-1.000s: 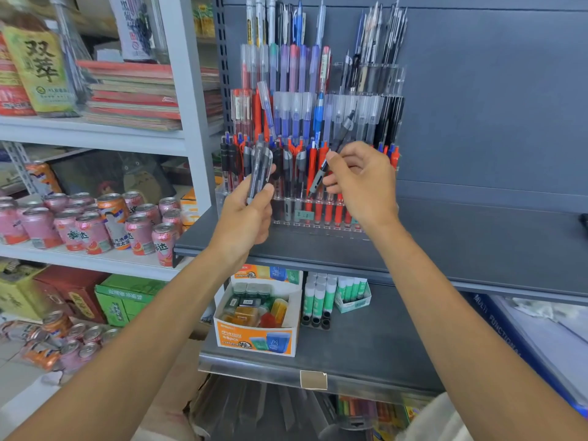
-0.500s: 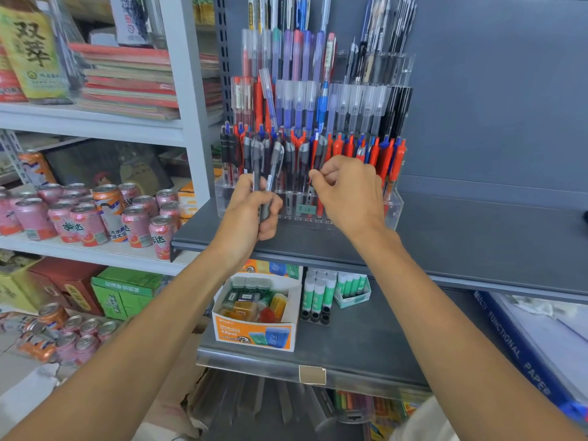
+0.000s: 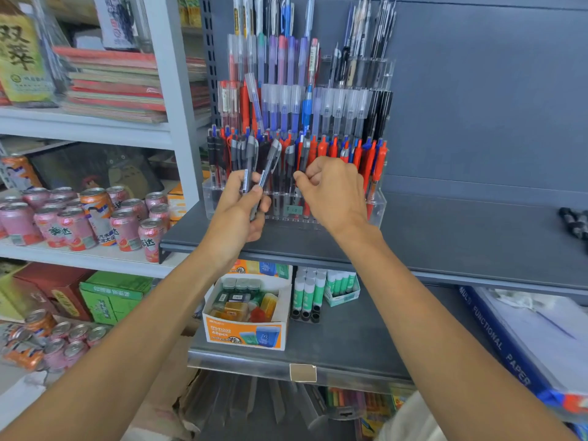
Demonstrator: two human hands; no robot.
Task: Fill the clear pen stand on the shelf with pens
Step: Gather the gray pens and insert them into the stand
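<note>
Clear pen stand [image 3: 376, 203] packed with pens on the grey shelf [image 3: 445, 240], left hand [image 3: 234, 218] just before it, fingers curled round a few grey pens [image 3: 267, 168], right hand [image 3: 334, 192] fingers pinching a front-row pen [image 3: 306, 148] standing in the stand

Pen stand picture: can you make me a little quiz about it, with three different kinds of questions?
1. True or false: the left hand holds grey pens.
2. What stands to the left of the clear pen stand? A cans, B shoes, C plates.
3. Fill in, above or below: the orange box sits ___ the clear pen stand.
Key: 1 true; 2 A; 3 below.
</note>
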